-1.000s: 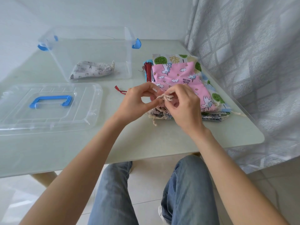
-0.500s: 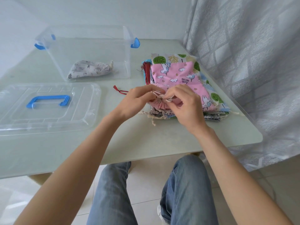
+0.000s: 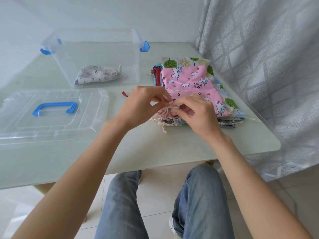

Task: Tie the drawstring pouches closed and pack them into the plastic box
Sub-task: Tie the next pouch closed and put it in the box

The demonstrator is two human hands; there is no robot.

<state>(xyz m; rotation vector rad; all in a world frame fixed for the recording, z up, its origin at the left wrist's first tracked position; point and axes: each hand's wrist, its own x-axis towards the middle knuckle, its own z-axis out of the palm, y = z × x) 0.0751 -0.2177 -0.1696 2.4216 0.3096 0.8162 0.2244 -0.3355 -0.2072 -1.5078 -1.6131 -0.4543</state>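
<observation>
Both hands meet over the near, gathered mouth of the pink pouch (image 3: 188,81) topping the stack on the bench (image 3: 155,145), left hand (image 3: 143,104) and right hand (image 3: 195,114) pinching its cord (image 3: 168,110), the plastic box (image 3: 96,56) lying far-left, nearer the left hand.

Mostly clear plastic and printed cloth on a smooth pale surface (image 3: 69,161)

Plastic box (image 3: 96,49) and lid (image 3: 89,107) clear, glossy, blue plastic handle (image 3: 54,108) and clips; pink unicorn pouch (image 3: 189,81) matt woven cloth, cream twisted cord (image 3: 168,110) rough-looking; grey printed pouch (image 3: 96,75) in box soft matt cloth; surface semi-gloss; curtain (image 3: 267,57) textured grey fabric; jeans (image 3: 198,204) faded denim
</observation>
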